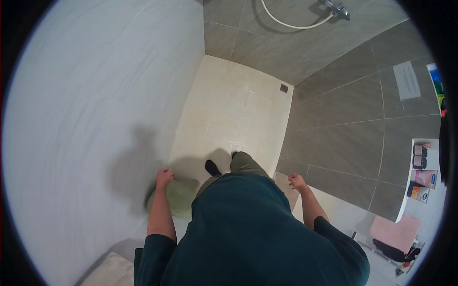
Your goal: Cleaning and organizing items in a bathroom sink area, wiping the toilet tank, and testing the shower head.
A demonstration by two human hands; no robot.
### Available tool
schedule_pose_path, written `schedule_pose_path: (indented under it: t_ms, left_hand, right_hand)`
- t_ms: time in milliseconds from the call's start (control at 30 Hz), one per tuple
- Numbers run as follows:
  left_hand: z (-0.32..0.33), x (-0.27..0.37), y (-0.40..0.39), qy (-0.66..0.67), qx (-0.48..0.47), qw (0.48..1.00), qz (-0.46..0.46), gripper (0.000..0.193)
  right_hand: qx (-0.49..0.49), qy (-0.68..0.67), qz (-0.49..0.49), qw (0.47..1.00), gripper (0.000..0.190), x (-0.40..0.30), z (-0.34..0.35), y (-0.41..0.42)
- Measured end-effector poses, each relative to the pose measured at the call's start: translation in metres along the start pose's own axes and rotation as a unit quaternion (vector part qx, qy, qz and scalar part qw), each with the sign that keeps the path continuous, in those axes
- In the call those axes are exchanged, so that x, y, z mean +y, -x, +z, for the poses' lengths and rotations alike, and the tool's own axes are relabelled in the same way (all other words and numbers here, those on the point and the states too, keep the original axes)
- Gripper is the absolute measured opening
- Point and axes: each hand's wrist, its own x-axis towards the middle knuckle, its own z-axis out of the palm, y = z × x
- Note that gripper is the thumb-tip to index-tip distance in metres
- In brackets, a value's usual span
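Note:
My left hand (165, 177) hangs beside the pale wall with its fingers curled; whether anything is inside the fist cannot be told. Just below it lies a green rounded object (176, 197), partly hidden by my forearm; its kind is unclear. On the other side, my right hand (295, 182) is held out near the grey tiled wall, its fingers loosely bent, with nothing seen in it. Between my hands are my dark green shirt, olive trousers and a foot in a black sock (213, 168) on the beige tiled floor (229, 107).
A floor drain (283, 88) sits at the far right floor corner. Above it, a shower mixer tap (338, 9) with a white hose (286, 25) is on the wall. At right are a ledge with tubes (424, 178) and a rail with a pink towel (395, 230).

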Motion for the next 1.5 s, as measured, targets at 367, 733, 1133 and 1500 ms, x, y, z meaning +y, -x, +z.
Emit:
schedule_pose_path:
  t_ms: [367,733,1133,1500]
  left_hand:
    - [0.021,0.103,-0.051,0.000,-0.020,0.999,-0.045,0.026]
    - [0.046,0.163,-0.052,-0.039,-0.039,0.986,-0.157,0.033]
    - [0.099,0.356,-0.204,-0.116,-0.127,0.985,-0.031,0.031]
    - [0.100,0.438,-0.375,-0.249,-0.214,0.942,0.069,0.035]
  right_hand:
    - [-0.117,0.025,0.072,0.990,0.040,-0.073,0.020,-0.063]
    - [0.079,-0.065,-0.127,0.987,0.033,-0.239,-0.100,-0.214]
    - [0.108,0.049,-0.093,0.989,0.030,-0.131,-0.093,-0.212]
    - [0.261,-0.236,-0.098,0.931,0.024,-0.328,-0.167,-0.193]
